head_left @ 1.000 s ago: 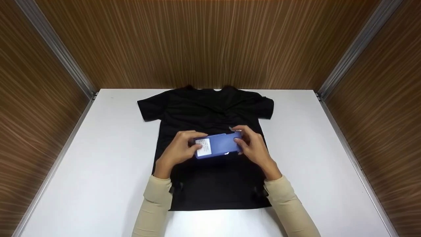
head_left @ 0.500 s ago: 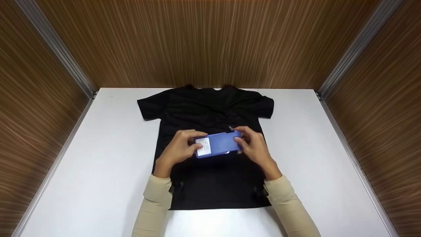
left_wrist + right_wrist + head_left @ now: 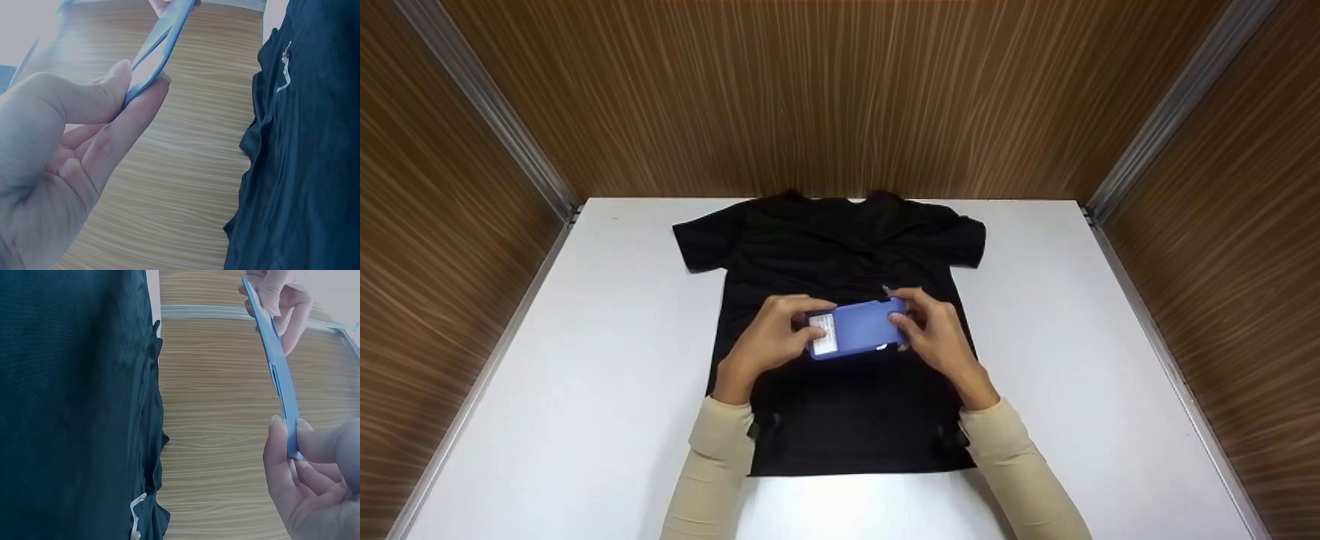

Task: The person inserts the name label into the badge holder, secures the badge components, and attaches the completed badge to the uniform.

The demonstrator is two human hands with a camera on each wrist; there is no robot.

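Note:
A thin blue phone case [image 3: 866, 328] with a white printed label at one end is held tilted above a black T-shirt [image 3: 840, 420]. My left hand [image 3: 769, 337] pinches its labelled end, thumb over the label and fingers behind. At the other end, my right hand [image 3: 941, 337] pinches it between thumb and fingers. Seen nearly edge-on in the right wrist view, the case [image 3: 284, 377] shows a long cut-out along its side. A narrow whitish thing [image 3: 286, 67] lies on the shirt in the left wrist view; its kind is unclear.
The T-shirt lies spread on a white table [image 3: 622, 337], collar toward the back, slightly creased at the chest. Brown wood-grain panels [image 3: 840, 97] enclose the back and both sides, with metal strips [image 3: 1177, 112] at the corners.
The phone case has shifted very slightly and tilted a little more, its label looking narrower. Both hands keep their hold on its ends.

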